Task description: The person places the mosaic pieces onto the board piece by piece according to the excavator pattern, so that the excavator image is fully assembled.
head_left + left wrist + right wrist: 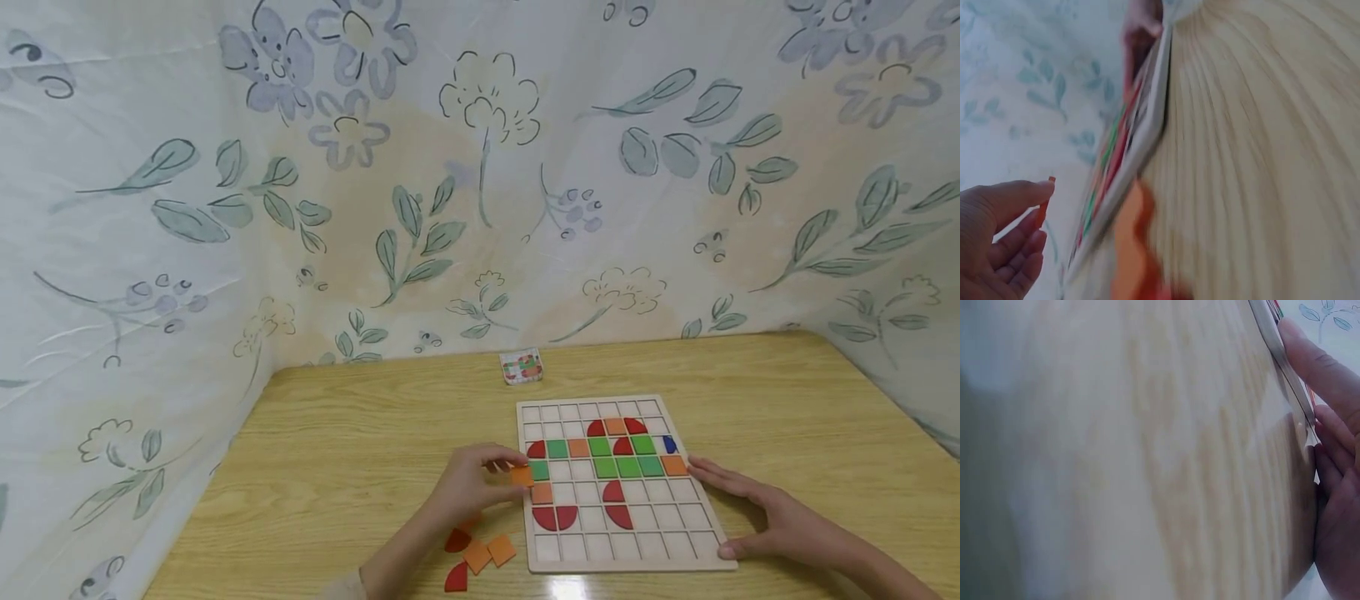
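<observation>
My left hand pinches an orange square tile between thumb and fingers at the left edge of a pale wooden grid board. In the left wrist view that tile appears edge-on, raised off the table. My right hand rests against the board's right edge, thumb at the near corner and fingers stretched along the side. Cells of the board hold red quarter-circles, green squares, orange squares and a small blue piece.
Loose orange squares and red quarter-circles lie on the wooden table left of the board, partly beneath my left forearm. Behind the board lies a small card with a coloured pattern. Floral cloth surrounds the table.
</observation>
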The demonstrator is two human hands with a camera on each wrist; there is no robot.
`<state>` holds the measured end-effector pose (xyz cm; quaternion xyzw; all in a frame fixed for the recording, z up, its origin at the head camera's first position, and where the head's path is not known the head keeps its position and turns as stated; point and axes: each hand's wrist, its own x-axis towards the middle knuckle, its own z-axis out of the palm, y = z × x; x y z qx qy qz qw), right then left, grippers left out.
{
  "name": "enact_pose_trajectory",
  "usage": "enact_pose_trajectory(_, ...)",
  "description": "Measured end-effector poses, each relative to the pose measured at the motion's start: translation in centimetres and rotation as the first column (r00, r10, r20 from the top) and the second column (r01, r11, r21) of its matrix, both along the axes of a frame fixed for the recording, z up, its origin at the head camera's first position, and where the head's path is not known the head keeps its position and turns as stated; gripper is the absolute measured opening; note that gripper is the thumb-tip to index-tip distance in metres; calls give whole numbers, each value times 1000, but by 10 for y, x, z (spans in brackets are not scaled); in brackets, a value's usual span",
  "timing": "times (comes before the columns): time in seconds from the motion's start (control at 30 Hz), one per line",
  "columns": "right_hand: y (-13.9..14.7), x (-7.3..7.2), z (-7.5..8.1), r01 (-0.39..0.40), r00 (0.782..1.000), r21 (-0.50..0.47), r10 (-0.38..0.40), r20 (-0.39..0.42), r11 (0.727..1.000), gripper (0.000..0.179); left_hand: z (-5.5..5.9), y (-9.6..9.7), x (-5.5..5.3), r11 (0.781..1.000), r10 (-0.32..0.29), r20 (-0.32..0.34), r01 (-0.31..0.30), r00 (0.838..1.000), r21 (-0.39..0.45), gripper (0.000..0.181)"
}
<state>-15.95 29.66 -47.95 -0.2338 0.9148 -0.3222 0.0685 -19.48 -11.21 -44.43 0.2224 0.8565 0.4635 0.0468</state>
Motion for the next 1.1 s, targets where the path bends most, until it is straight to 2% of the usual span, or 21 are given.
enact_pose_trajectory(0.07, 0, 0, 0, -8, 1000, -24, 8, 5, 1000, 79, 2, 15, -1, 1000, -20, 0, 20, 1000, 10, 27)
enact_pose_trajectory(0.17, -1, 1, -1, -27, 1000, -72, 27, -1, 997, 79, 3, 37, -1, 998, -50, 40, 49, 998, 36, 26)
enact_pose_trajectory(0.27, -1, 1, -2, -43, 999, -108, 41, -21, 993, 80, 3, 56, -3, 995, -87, 42, 85, 995, 45, 25)
enact_pose_trajectory(0.4, -1, 1, -1, -42, 999, -84, 39, -30, 996, 79, 0, 78, -7, 992, -121, 1, 121, 993, 24, 24)
enact_pose_trajectory(0.57, -1, 0, 2, -30, 999, -32, 30, -29, 999, 78, -2, 100, -9, 990, -135, 2, 135, 991, -47, 27)
enact_pose_trajectory(0.7, -1, 1, 1, -25, 999, -23, 24, -41, 999, 79, -5, 113, -10, 981, -143, -45, 135, 989, -141, 26)
enact_pose_trajectory(0.93, -1, 2, 2, -21, 999, -19, 21, -32, 1000, 78, -12, 125, -9, 965, -155, -127, 123, 980, -233, 23)
enact_pose_trajectory(1.1, -2, 1, 2, -20, 999, -3, 20, -50, 1000, 79, -13, 128, -10, 960, -168, -121, 134, 978, -246, 26)
